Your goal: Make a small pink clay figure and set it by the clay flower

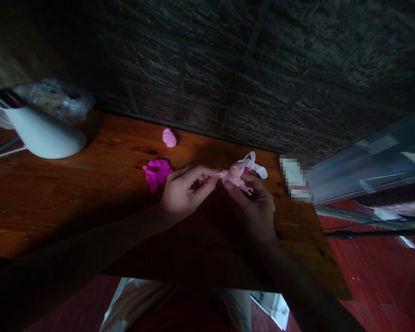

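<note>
A pale pink figure (235, 169), which looks like modelling clay, is held between my two hands above the wooden table. The fingertips of my left hand (185, 191) pinch a thin end on its left side. My right hand (254, 200) grips its body from below right, thumb in front. Small prongs stick out at its lower right, and a bit of magenta shows behind it. Just beyond it is a white looped piece (259, 169); whether it is attached I cannot tell. A flattened magenta clay piece (156, 173) lies left of my left hand, and a pink clay lump (169, 138) sits farther back.
A white rounded vessel (48, 133) stands at the left, with crumpled clear plastic (64, 101) behind it. The dark stone-patterned wall (200, 87) borders the wooden table (107, 184) at the back. A blurred-out white object (295, 177) lies near the table's right edge, beside a translucent panel (370, 159).
</note>
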A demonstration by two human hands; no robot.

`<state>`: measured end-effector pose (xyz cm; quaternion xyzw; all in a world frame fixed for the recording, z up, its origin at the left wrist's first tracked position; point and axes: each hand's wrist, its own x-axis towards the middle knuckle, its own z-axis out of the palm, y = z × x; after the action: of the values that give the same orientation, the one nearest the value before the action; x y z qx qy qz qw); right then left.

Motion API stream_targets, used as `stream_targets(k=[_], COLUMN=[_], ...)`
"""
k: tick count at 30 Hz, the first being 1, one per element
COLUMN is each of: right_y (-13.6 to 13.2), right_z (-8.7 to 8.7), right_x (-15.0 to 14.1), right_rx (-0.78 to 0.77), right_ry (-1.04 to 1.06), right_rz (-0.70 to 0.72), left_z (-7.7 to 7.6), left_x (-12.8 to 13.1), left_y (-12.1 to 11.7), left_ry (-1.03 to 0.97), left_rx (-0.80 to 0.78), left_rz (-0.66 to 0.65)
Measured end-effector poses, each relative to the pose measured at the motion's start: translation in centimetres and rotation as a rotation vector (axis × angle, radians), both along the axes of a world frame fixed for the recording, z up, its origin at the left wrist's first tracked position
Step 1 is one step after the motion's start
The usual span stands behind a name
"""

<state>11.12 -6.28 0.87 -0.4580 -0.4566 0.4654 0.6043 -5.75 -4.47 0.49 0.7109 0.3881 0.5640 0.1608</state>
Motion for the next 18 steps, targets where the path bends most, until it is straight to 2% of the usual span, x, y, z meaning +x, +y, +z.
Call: stream_targets(k=[3, 5, 12, 15, 18], right_y=[0.04, 0.10, 0.32, 0.27, 0.14], right_z=[0.09, 0.27, 0.68, 0.60, 0.35], right_x=[0.29, 0.49, 0.73, 0.65, 0.58], right_rx=[-0.029, -0.041, -0.047, -0.038, -0.043], right_ry=[0.000, 0.015, 0.053, 0.027, 0.018], right_rz=[0.013, 0.002, 0.003, 0.003, 0.018], left_z=[0.34, 0.61, 0.98, 0.92, 0.89], left_x=[-0.11, -0.12, -0.16, -0.21, -0.15], left_y=[0.18, 0.19, 0.29, 0.68, 0.96], left_ry=[0.022, -0.003, -0.368, -0.473, -0.540], left_rx=[0.062, 0.036, -0.522, -0.623, -0.646], left_rz=[-0.082, -0.163, -0.404, -0.461, -0.480])
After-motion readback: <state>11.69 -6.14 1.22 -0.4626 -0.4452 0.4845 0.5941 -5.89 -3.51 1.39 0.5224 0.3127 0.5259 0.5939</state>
